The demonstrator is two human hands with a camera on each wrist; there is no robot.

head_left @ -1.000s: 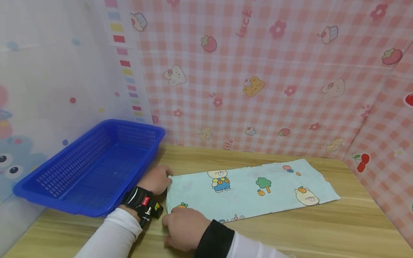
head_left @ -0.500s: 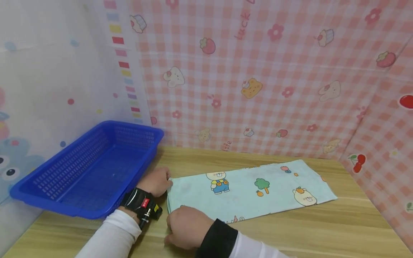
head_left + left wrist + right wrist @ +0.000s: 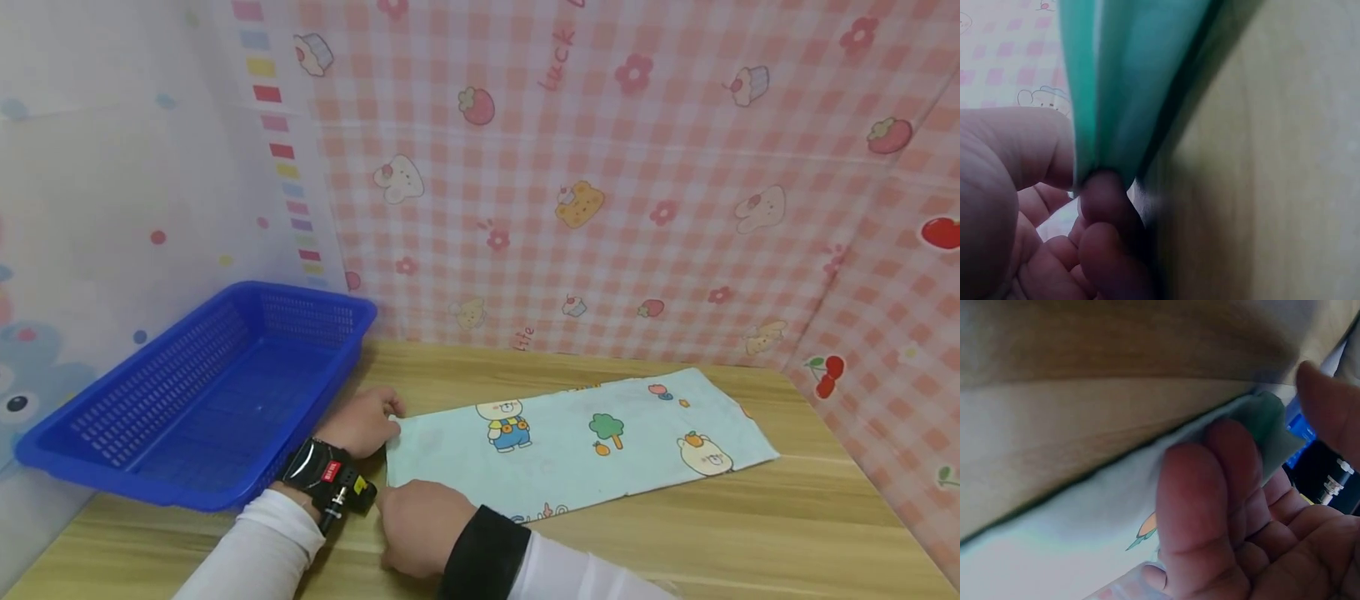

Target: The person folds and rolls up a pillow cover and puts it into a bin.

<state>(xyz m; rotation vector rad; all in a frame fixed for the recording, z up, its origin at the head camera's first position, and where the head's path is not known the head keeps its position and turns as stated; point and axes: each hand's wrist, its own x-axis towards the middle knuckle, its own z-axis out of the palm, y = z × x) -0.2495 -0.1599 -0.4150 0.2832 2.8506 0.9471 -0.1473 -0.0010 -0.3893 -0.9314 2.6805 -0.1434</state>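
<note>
A pale blue-green folded cloth [image 3: 570, 446] with cartoon bears and a tree lies as a long strip on the table. At its left end, my left hand [image 3: 363, 423] pinches the far corner; the left wrist view shows the cloth's layers [image 3: 1116, 81] between thumb and fingertip. My right hand [image 3: 426, 527] is at the near left corner. In the right wrist view, its bent fingers [image 3: 1194, 494] rest against the cloth's printed face [image 3: 1085, 537], while the thumb [image 3: 1332, 415] stands apart from the edge.
A blue plastic basket [image 3: 187, 492] with perforated sides stands left of the cloth, close beside the left forearm. The wood-grain table [image 3: 675, 542] meets a pink checked backdrop [image 3: 525, 167] behind and a side panel at right. A black camera strap [image 3: 318, 471] circles the left wrist.
The view shifts slightly, moving the scene left. My right hand now covers the orange print near the cloth's corner. The cloth stays flat and my left hand keeps its corner.
</note>
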